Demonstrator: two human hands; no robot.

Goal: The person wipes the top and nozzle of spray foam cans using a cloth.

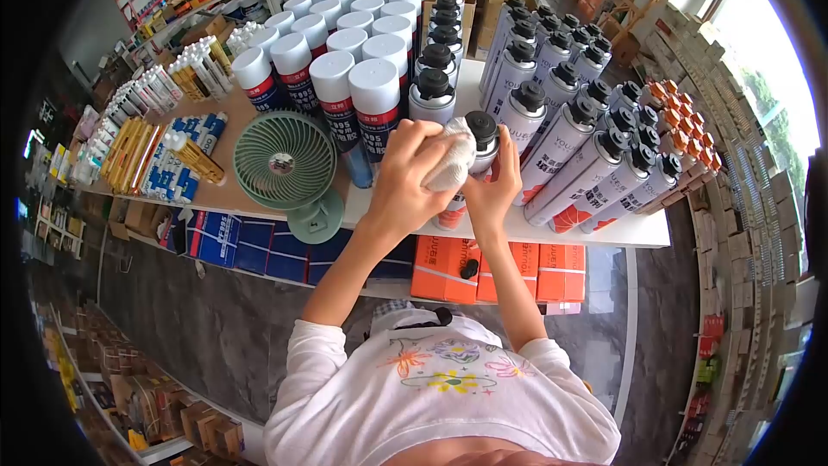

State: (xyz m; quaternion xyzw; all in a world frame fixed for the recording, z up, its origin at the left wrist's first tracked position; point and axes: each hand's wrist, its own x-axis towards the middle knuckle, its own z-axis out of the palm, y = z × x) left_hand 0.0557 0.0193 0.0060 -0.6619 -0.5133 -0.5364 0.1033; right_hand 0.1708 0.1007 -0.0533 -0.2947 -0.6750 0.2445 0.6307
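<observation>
A crumpled white cloth [450, 158] is gripped in my left hand [416, 171], up against the side of a black-capped can [481, 131]. My right hand [497, 187] is wrapped round the same can from the right, thumb and fingers at its sides below the cap. The can stands upright at the table's front edge, its lower part partly hidden by my hands. Just behind it is another black-capped can [432, 95]. White-capped cans [373, 95] with blue and red labels stand to the left, and more grey black-capped cans [523, 108] to the right.
A green fan [285, 164] stands on the table [362, 204] left of my hands. Tubes [194, 155] lie farther left. Orange-capped cans [690, 129] stand at the far right. Orange boxes [444, 269] and blue boxes [216, 237] sit below the tabletop.
</observation>
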